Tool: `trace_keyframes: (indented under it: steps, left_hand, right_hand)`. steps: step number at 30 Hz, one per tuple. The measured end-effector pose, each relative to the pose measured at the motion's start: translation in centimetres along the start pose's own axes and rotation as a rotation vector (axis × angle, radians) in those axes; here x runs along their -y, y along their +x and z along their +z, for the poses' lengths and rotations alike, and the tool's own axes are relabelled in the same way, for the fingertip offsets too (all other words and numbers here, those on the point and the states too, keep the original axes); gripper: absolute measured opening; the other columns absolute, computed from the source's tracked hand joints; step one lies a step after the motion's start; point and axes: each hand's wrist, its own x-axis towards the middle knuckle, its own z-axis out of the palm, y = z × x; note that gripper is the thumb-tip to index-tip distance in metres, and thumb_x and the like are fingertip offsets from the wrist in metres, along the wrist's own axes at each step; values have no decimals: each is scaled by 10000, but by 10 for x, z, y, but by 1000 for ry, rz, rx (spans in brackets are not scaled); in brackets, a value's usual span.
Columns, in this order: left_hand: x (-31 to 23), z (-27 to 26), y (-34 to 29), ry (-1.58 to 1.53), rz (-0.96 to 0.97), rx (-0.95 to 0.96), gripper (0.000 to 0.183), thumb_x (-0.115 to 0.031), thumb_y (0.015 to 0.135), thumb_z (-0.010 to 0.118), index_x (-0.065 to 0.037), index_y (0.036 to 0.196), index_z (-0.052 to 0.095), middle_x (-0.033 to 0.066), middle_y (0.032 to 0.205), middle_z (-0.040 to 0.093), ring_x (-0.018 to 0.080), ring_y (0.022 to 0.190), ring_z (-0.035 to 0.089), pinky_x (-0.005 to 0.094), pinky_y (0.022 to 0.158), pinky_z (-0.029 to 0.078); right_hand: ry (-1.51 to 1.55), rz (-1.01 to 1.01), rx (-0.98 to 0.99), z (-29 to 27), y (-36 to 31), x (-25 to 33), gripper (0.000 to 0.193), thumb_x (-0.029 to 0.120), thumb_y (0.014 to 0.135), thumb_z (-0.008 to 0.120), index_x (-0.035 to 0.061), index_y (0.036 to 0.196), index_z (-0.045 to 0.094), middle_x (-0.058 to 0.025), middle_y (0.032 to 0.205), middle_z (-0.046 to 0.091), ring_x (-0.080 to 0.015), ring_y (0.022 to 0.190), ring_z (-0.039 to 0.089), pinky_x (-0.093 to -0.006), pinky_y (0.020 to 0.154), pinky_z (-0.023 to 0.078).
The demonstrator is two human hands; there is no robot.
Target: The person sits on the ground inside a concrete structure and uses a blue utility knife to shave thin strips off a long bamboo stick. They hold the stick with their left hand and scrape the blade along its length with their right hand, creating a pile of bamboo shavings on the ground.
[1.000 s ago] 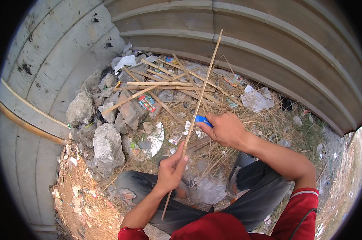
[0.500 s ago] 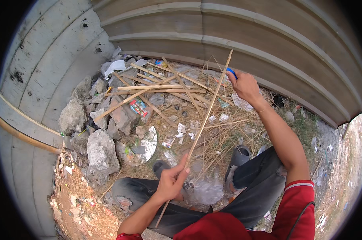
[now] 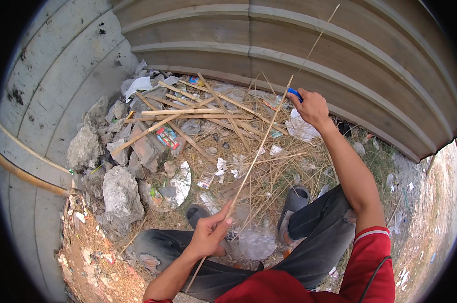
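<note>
A long, thin bamboo strip slants from beside my left knee up toward the metal wall. My left hand is closed round its lower part, the thumb pressed along it. In my right hand is a small blue cutter, held against the strip near its far end; its blade is too small to make out. A thin bamboo shaving shows in front of the wall, beyond the cutter.
Several flat bamboo strips lie crossed ahead. Rough rocks are piled at the left by a pale panel wall. A ribbed metal wall stands in front. Dry grass, shavings and litter cover the ground round my sandals.
A thin shaving has come away and appears against the metal wall. The cutter is now closer to the strip's far tip, and the strip looks thinner. My left hand keeps its hold.
</note>
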Motion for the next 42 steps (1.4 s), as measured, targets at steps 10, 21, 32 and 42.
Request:
trace_keyframes:
  steps: [10, 21, 32, 42]
  left_hand:
    - [1, -6, 2, -97, -26, 70, 526, -110, 1062, 530, -6, 1549, 359, -95, 631, 320, 16, 524, 271, 222, 486, 233]
    - [1, 1, 3, 120, -64, 93, 518, -170, 1051, 563, -5, 1521, 419, -109, 661, 376, -2, 585, 328, 205, 530, 267]
    - [17, 9, 3, 204, -24, 105, 509, -185, 1040, 586, -7, 1498, 454, -111, 657, 399, -10, 602, 333, 205, 533, 266]
    - [7, 11, 4, 15, -7, 88, 516, -125, 1047, 559, -14, 1528, 409, -98, 676, 388, 6, 584, 332, 204, 528, 266]
  right_hand:
    - [281, -106, -177, -14, -1, -12, 371, 396, 836, 796, 79, 1013, 724, -116, 753, 681, -347, 793, 691, -433, 727, 535]
    - [427, -82, 118, 3, 10, -70, 224, 229, 901, 738, 32, 1009, 733, -113, 874, 751, -256, 743, 702, -370, 702, 531]
    - [1183, 604, -422, -13, 21, -103, 328, 369, 981, 675, 45, 954, 636, -10, 734, 605, -70, 484, 410, -261, 430, 329]
    - [1084, 595, 18, -19, 2, -58, 679, 529, 899, 715, -46, 1250, 632, -149, 1023, 740, -49, 488, 414, -229, 445, 361]
